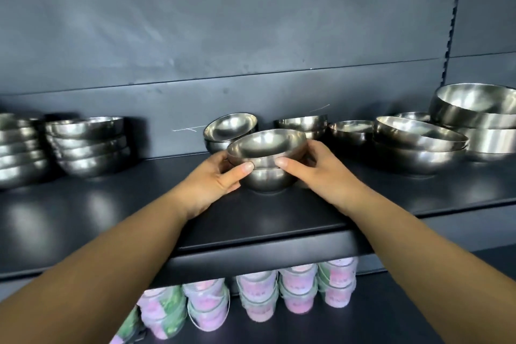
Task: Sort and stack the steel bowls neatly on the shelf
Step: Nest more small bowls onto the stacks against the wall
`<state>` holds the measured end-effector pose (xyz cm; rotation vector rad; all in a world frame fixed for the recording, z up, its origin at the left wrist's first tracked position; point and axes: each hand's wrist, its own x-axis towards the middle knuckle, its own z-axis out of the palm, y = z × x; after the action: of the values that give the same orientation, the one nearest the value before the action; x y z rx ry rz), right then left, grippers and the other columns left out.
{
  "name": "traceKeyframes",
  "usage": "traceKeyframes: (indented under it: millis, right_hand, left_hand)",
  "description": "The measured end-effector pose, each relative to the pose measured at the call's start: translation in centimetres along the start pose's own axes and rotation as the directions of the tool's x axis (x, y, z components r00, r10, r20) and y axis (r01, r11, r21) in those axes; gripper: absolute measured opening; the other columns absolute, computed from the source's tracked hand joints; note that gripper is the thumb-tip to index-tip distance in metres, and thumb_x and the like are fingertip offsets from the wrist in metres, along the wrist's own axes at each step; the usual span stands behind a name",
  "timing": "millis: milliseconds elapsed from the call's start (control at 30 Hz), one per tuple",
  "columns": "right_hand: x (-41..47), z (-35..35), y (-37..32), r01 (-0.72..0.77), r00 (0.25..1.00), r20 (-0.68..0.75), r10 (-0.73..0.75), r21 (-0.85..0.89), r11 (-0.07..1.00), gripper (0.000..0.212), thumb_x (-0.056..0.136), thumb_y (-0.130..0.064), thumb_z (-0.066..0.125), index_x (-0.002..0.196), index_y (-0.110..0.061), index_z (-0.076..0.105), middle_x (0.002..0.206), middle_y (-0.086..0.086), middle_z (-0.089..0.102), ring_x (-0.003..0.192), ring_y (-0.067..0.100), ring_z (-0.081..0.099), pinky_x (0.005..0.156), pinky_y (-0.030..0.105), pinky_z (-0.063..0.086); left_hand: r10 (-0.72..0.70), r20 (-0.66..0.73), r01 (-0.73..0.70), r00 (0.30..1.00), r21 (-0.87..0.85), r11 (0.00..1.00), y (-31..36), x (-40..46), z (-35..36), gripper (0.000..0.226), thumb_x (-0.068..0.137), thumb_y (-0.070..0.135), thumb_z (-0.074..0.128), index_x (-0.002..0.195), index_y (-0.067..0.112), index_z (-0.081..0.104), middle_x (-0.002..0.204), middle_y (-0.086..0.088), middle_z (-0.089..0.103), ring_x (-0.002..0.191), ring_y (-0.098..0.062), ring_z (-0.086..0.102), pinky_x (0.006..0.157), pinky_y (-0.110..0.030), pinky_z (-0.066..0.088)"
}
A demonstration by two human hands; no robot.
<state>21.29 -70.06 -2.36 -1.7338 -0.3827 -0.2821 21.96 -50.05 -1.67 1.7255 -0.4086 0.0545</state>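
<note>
Across the dark shelf [111, 204] running through the middle of the frame, the sorting is looking partly done. At far right, the largest steel bowl [474, 105] is sitting on top of another big one, and just left of it a wide pair of bowls [418, 145] is nesting slightly askew; both are holding nothing but the bowl inside. At far left, a tall stack [19, 148] and a neater stack of medium bowls [89, 145] are standing side by side, seemingly finished.

At centre, the work is going on. The left hand [215, 176] and right hand [321, 170] are gripping a small top bowl [265, 145] from either side, thumbs pressing its near wall and fingers [223, 158] curling round the far sides, as it is sitting tilted in a lower small bowl [265, 179] resting on the shelf. It probably needs levelling.

Behind them, a tipped bowl [231, 126] is lying crooked in another, and two more small groups [303, 123] and [350, 132] are waiting against the back panel; these likely remain to be merged by size. All the bowls appear empty.

Below the shelf, at lower centre, pink and green wrapped cups [259, 296] are standing in stacked rows.
</note>
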Motion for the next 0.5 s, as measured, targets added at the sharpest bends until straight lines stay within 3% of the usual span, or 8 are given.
traceKeyframes:
  millis: [100,200,267,333,433,500]
  right_hand:
    - [-0.3,0.4,-0.3,0.004,1.000,-0.012,-0.004,-0.006,1.000,0.050,0.060,-0.050,0.073,0.098,-0.026,0.051,0.103,-0.008,0.062,0.098,0.005,0.057,0.084,0.019,0.043]
    - [-0.6,1.2,-0.9,-0.004,1.000,0.016,0.003,0.043,0.999,0.054,0.065,-0.043,0.074,0.106,-0.017,0.052,0.108,0.003,0.064,0.091,0.007,0.057,0.075,0.019,0.043]
    - [-0.9,2.5,-1.4,-0.013,0.999,0.038,0.011,0.058,0.998,0.072,0.055,-0.051,0.074,0.111,-0.011,0.051,0.112,0.007,0.064,0.098,0.012,0.060,0.085,0.027,0.047]
    - [-0.7,4.6,-2.3,0.010,0.999,0.039,-0.013,0.071,0.997,0.077,0.047,-0.055,0.073,0.108,-0.012,0.053,0.107,0.005,0.065,0.103,0.016,0.061,0.097,0.036,0.046]
    - [0.7,8.8,-4.5,0.099,0.995,0.014,-0.101,0.128,0.987,0.062,0.044,-0.058,0.073,0.092,-0.023,0.055,0.093,-0.007,0.067,0.095,0.010,0.063,0.095,0.034,0.048]
    - [2.4,12.6,-6.8,0.144,0.989,0.007,-0.147,0.160,0.976,0.064,0.041,-0.063,0.071,0.092,-0.028,0.053,0.096,-0.010,0.067,0.096,0.008,0.063,0.092,0.031,0.049]
  left_hand:
    - [-0.014,-0.010,0.014,1.000,0.000,1.000,0.4,-1.1,0.1,0.011,0.091,0.019,0.053,0.096,0.028,0.057,0.100,0.016,0.061,0.095,0.005,0.057,0.078,-0.014,0.047]
    - [-0.031,-0.005,0.030,1.000,-0.029,0.999,0.7,-2.4,-0.6,0.010,0.091,0.016,0.053,0.095,0.025,0.056,0.100,0.012,0.060,0.096,0.003,0.056,0.088,-0.019,0.044]
    - [-0.019,-0.012,0.019,1.000,-0.034,0.999,0.5,-3.4,-1.6,0.013,0.090,0.015,0.053,0.100,0.024,0.055,0.106,0.008,0.059,0.102,-0.002,0.054,0.089,-0.021,0.044]
    - [0.006,-0.072,-0.010,0.997,-0.053,0.999,0.6,-4.4,-3.4,0.013,0.089,0.016,0.055,0.100,0.022,0.056,0.105,0.005,0.061,0.102,-0.005,0.055,0.091,-0.024,0.044]
    - [0.085,-0.188,-0.095,0.978,-0.043,0.995,2.0,-5.5,-7.4,0.004,0.086,0.019,0.057,0.090,0.020,0.059,0.088,0.010,0.067,0.089,-0.004,0.060,0.081,-0.020,0.049]
    - [0.188,-0.279,-0.197,0.942,-0.003,0.980,3.6,-5.8,-11.5,0.003,0.083,0.020,0.060,0.084,0.018,0.059,0.076,0.011,0.068,0.083,-0.009,0.059,0.079,-0.024,0.048]
